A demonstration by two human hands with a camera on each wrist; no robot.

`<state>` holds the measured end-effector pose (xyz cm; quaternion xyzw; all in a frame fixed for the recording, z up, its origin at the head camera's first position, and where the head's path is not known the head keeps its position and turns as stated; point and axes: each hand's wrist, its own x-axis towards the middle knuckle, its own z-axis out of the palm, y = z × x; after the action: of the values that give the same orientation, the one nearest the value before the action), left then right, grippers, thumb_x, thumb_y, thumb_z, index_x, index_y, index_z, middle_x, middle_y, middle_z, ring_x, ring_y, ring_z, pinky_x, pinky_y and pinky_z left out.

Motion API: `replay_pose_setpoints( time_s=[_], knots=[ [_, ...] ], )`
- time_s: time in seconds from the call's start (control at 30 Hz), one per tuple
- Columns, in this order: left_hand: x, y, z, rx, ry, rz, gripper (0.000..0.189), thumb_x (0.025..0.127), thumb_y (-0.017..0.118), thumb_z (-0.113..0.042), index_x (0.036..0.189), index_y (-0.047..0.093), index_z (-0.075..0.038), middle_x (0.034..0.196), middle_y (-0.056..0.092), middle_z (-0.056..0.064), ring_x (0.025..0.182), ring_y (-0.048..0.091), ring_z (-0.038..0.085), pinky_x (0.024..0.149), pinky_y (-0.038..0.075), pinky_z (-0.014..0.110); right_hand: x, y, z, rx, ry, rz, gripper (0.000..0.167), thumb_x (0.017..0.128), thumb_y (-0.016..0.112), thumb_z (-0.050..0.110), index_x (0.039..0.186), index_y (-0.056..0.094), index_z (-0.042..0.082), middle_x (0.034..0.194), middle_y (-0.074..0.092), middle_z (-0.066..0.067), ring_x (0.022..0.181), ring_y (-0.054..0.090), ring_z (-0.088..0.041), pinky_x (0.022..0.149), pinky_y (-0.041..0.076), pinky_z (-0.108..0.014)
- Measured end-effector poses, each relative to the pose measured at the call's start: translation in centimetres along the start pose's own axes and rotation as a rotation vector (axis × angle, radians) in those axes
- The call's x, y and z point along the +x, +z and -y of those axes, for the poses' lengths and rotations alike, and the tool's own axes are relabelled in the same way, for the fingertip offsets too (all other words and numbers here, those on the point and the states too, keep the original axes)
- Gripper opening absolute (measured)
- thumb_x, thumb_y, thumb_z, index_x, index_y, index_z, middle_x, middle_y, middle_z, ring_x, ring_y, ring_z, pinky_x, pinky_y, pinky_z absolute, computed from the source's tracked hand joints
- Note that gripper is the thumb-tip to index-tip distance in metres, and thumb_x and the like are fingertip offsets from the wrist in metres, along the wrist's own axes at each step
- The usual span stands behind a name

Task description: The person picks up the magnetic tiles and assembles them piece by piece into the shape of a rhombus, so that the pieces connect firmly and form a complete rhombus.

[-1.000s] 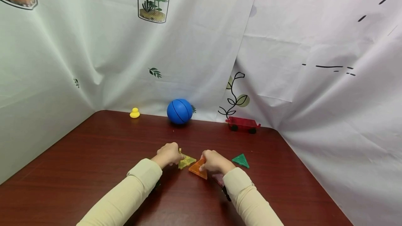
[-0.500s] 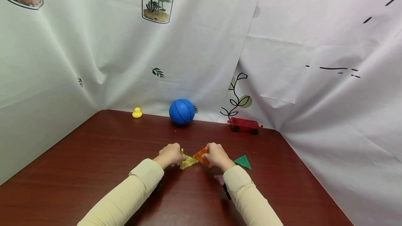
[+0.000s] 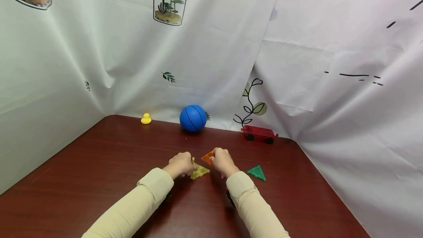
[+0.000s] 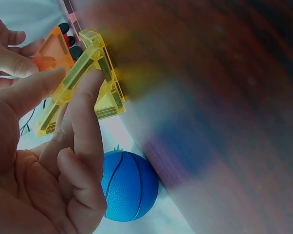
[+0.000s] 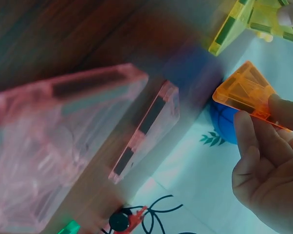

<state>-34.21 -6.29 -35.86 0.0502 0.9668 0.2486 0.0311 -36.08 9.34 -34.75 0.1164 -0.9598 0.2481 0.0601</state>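
Observation:
My left hand pinches a joined piece of yellow triangular magnetic tiles between thumb and index finger. In the left wrist view, one yellow tile leans up from another at an angle. To its right in the head view, my right hand pinches an orange triangular magnetic tile, its point directed left. The orange tile is raised and stands apart from the yellow piece in the right wrist view. Two pink magnetic tiles show there, mostly hidden by the right arm in the head view.
A green triangular tile lies flat right of my right hand. Along the table's back edge stand a yellow rubber duck, a blue ball and a red toy wagon. White printed cloth hangs behind the table.
My right hand has lifted the orange tile and moved it away from me, then slightly left over the yellow tiles' far side. The left hand keeps its grip nearly in place.

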Motion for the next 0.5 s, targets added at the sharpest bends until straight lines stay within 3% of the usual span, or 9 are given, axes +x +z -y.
replay_pose_setpoints(
  time_s=[0.1, 0.3, 0.5],
  knots=[
    [-0.1, 0.0, 0.0, -0.008, 0.001, 0.005, 0.029, 0.075, 0.067, -0.029, 0.055, 0.058, -0.010, 0.049, 0.056, 0.003, 0.044, 0.053, 0.019, 0.044, 0.039, 0.031, 0.1, 0.4, 0.3, 0.013, 0.025, 0.012, 0.011, 0.084, 0.058, 0.010, 0.090, 0.059, 0.002, 0.074, 0.055, -0.011, 0.050, 0.052, -0.020, 0.035, 0.042, -0.031],
    [-0.3, -0.1, 0.0, -0.009, 0.009, 0.000, 0.029, 0.075, 0.067, -0.028, 0.055, 0.057, -0.010, 0.050, 0.056, 0.004, 0.045, 0.054, 0.019, 0.044, 0.039, 0.031, 0.4, 0.8, 0.4, -0.022, -0.005, -0.016, 0.007, 0.081, 0.060, 0.010, 0.085, 0.061, 0.004, 0.073, 0.056, -0.005, 0.062, 0.052, -0.017, 0.058, 0.044, -0.031],
    [-0.6, -0.1, 0.0, -0.013, 0.009, -0.013, 0.029, 0.075, 0.067, -0.029, 0.055, 0.057, -0.010, 0.050, 0.057, 0.004, 0.045, 0.054, 0.020, 0.043, 0.039, 0.031, 0.8, 1.4, 0.3, -0.060, -0.021, -0.019, 0.006, 0.081, 0.060, 0.011, 0.082, 0.060, 0.004, 0.069, 0.054, -0.003, 0.059, 0.050, -0.016, 0.057, 0.042, -0.031]
  ],
)
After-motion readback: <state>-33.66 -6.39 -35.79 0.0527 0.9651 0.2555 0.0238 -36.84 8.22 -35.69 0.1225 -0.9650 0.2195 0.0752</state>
